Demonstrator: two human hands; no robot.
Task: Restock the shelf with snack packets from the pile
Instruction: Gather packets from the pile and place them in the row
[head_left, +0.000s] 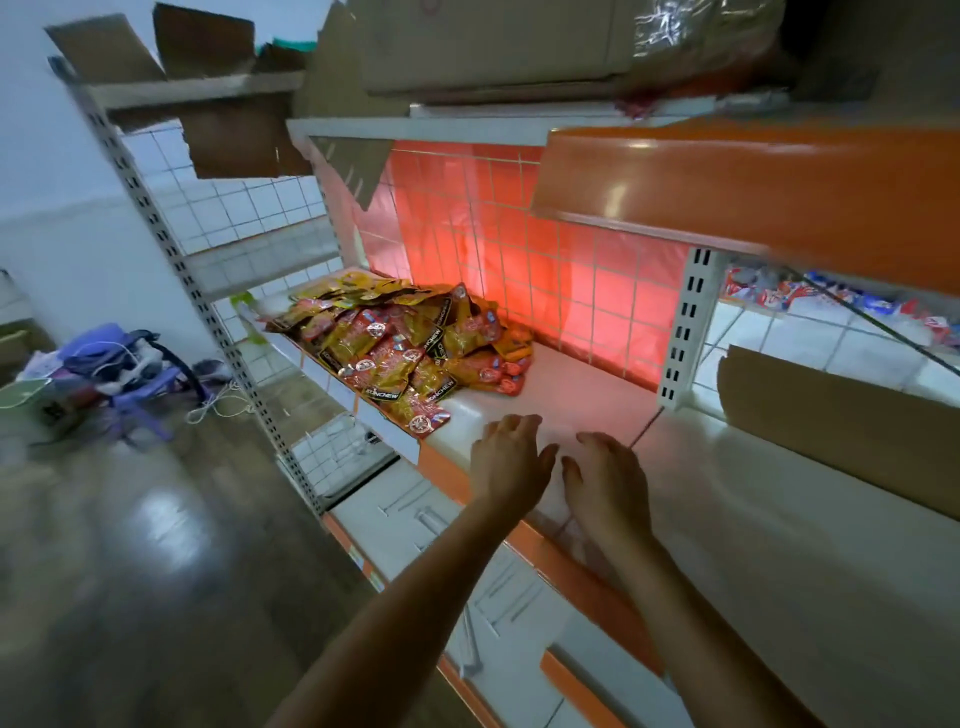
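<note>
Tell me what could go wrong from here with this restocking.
1. The overhanging packet at the front of the pile juts past the shelf edge; tugging at the heap could drop it to the floor.
2. The pile is a loose, slanted heap, so pulling one packet may make others slide.
3. The left hand and right hand are empty beside the pile; a hasty sweep could knock packets off.

One wide-angle camera sits on the person's head, tilted, facing forward and down onto the white shelf (727, 493) from close by. The left hand (511, 457) and right hand (605, 483) reach it, and the floor (130, 571) shows at left.
</note>
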